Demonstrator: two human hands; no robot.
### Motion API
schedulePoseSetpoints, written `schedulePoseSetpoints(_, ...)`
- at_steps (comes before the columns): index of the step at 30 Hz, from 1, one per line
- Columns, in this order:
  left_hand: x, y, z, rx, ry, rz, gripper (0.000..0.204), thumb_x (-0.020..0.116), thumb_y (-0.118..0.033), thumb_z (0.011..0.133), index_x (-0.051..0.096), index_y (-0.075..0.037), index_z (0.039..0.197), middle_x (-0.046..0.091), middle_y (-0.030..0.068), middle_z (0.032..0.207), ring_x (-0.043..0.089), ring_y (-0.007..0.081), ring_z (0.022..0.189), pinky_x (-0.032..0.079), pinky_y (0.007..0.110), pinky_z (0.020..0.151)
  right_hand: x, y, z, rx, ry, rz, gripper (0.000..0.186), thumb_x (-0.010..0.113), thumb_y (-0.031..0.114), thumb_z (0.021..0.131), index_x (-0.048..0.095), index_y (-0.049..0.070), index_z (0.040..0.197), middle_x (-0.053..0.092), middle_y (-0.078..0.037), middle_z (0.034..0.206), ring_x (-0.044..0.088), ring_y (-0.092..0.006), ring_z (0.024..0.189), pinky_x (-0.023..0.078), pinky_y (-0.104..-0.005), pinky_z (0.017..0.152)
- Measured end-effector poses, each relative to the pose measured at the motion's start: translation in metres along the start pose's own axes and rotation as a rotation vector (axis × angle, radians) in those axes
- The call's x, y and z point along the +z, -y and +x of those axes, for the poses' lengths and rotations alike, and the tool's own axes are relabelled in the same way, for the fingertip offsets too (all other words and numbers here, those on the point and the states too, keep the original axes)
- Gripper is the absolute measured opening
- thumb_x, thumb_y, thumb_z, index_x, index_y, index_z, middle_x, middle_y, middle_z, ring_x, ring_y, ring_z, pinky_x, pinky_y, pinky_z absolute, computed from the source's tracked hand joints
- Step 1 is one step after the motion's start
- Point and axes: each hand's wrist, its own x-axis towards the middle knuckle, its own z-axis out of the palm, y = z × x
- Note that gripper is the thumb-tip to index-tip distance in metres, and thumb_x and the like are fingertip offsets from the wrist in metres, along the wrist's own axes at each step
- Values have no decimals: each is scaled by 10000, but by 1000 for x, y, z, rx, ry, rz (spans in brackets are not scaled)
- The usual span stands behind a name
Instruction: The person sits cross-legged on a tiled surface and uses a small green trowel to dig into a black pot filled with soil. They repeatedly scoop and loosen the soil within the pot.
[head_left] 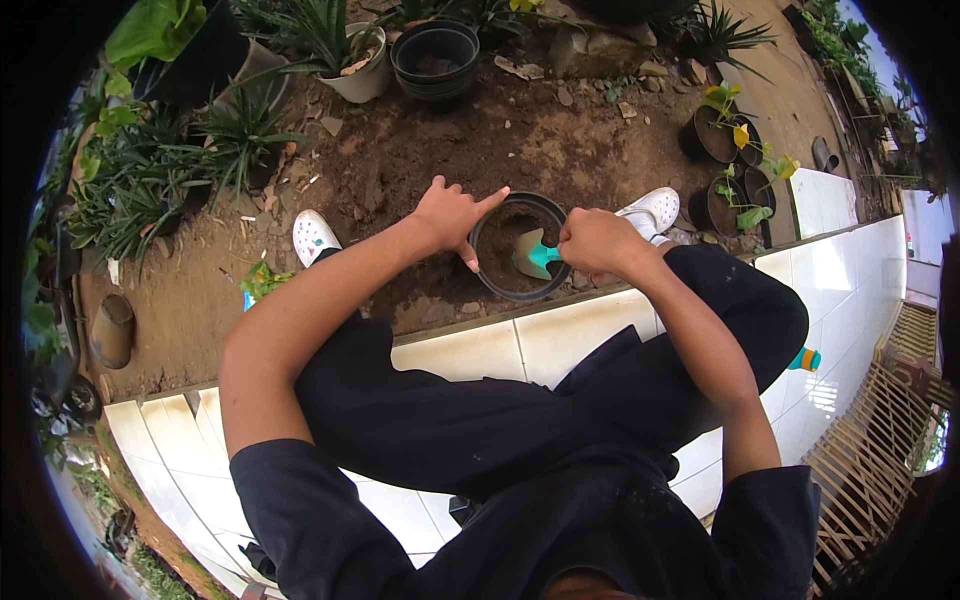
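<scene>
A round black plant pot (512,296) with dark soil inside stands on the ground between my feet. My left hand (450,220) is open at its left side, with thumb and index finger spread against the rim. In my closed right hand (603,243) is the handle of a hand trowel (543,256), its neck teal green. The trowel's soil-smeared blade points left inside the pot, over the soil. My right fist hides most of the handle.
Loose brown soil (390,150) surrounds the pot. Beyond are stacked black pots (435,60) and a white potted plant (362,75). Spiky plants (150,190) grow at left; black pots with seedlings (708,135) stand at right. I sit on a white tiled ledge (470,355).
</scene>
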Motion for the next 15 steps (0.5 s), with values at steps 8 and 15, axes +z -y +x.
schedulePoseSetpoints(8,6,3,3,30,-20,-4,1402,813,-754,571,78,-254,1655,743,94,1026,654,290,1073,394,464,940,29,-19,18,12,59,106,290,525,146,826,740,-18,933,740,-150,748,741,-236,646,590,-375,699)
schedulePoseSetpoints(15,3,3,1,5,0,-21,1415,832,-735,553,72,-274,1654,735,94,1050,657,298,1081,405,470,945,20,-2,4,-5,7,109,321,508,164,885,727,-7,1044,757,-141,811,737,-253,622,589,-390,727)
